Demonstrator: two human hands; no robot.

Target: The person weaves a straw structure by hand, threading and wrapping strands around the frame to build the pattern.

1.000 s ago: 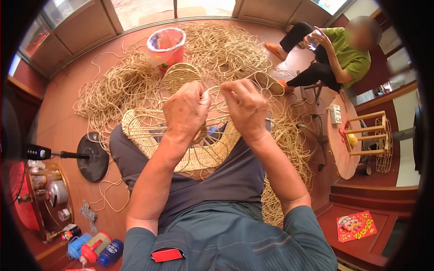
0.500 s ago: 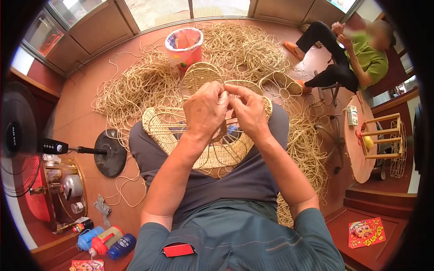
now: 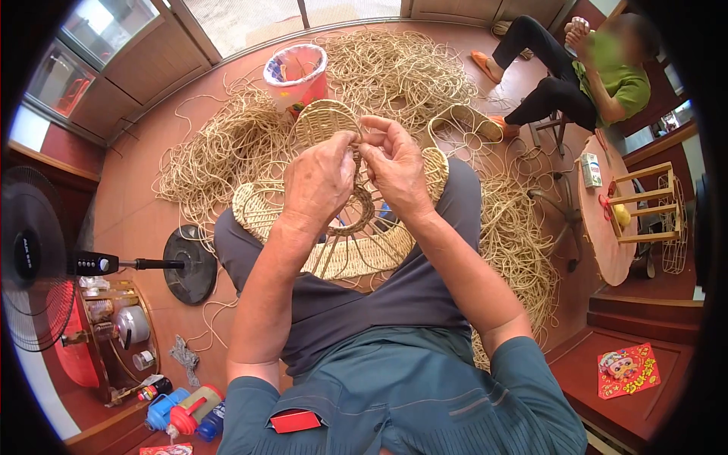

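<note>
A woven straw-coloured piece with a curved band and a rounded upper panel rests across my lap. Thin frame rods run inside it to a small dark ring. Above the ring, my left hand pinches the cord or rod at the piece's middle. Close against it, my right hand has thumb and forefinger pressed together at the same spot, its other fingers raised. What lies between the fingertips is too small to make out.
Cord heaps spread around a pink bucket. A black fan and its base stand left. A seated person is at upper right, near a round table. Bottles lie lower left.
My hands came together from apart, then shifted slightly left with the view. My right hand's outer fingers have lifted, and the dark ring shows more clearly. The other person's hands have moved.
</note>
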